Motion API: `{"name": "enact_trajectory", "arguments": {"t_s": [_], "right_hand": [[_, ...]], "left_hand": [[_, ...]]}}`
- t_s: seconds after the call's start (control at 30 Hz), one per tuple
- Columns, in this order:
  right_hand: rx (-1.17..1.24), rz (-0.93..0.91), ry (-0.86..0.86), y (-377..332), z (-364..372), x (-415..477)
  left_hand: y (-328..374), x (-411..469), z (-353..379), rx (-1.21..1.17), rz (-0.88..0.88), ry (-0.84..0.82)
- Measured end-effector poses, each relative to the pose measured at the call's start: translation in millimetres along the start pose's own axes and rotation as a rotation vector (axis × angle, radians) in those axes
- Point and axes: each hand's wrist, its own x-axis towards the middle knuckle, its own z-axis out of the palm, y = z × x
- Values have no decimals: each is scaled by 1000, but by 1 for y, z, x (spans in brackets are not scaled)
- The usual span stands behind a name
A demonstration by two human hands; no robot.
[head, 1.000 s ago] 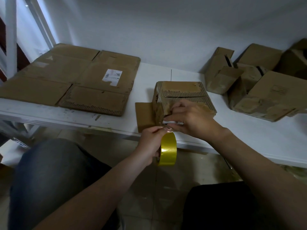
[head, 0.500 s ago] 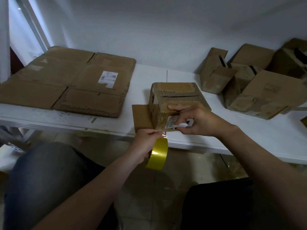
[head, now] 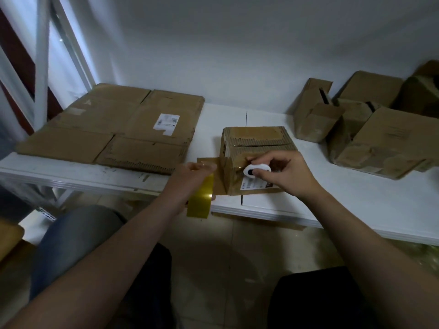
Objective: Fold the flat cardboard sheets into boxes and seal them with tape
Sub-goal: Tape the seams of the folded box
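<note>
**Taping the near face of a folded box at the table edge**

The box (head: 255,138) stands near the front edge of the white table (head: 344,210), about midway along it. Its top flaps are closed, with a narrow gap running across them. One side flap (head: 206,163) lies open to the left, flat on the table.

The left hand (head: 190,175) grips the tape roll (head: 200,201), with its fingers curled over the top of the roll. The roll is yellow-brown and held on edge, just beside the box's near left corner, and it hangs partly below the table edge. Whether a strip of tape runs from the roll to the box cannot be told.

The right hand (head: 287,174) lies against the upper part of the box's near face. Its thumb and fingers pinch a small white tool (head: 255,170) with a dark round spot. The tool is held against that face, just above a pale printed label (head: 251,185), and its kind cannot be told.

The flat cardboard sheets (head: 107,131) lie at the left end of the table, well apart from the box, and the upper one carries a white shipping label (head: 166,121). A heap of folded boxes (head: 380,138) sits at the right end, near the wall.

Below the table edge, the person's left knee is in blue denim (head: 78,238) and the right leg is in dark fabric (head: 316,298).
</note>
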Motion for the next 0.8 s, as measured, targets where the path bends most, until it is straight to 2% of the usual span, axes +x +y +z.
{"name": "enact_trajectory", "arguments": {"t_s": [0.2,0.3,0.4,0.5,0.57,0.67,0.73,0.8], "right_hand": [[-3,40,108,-5,-3,13],[-68,66,270,-9,-8,32],[-278,126,367,1,-14,55],[-631,197,291,15,-13,65],[-844,32,316,15,-12,63],[-901,-292,268,3,0,49],[-952,-333,198,5,17,38],[-955,-359,235,11,29,31]], "left_hand": [[55,20,22,253,111,18],[67,30,25,320,112,-46],[69,38,24,286,112,-78],[67,44,24,293,112,-64],[65,48,23,293,106,-60],[61,52,22,241,101,-57],[58,55,21,207,82,-70],[55,59,20,163,64,-97]]}}
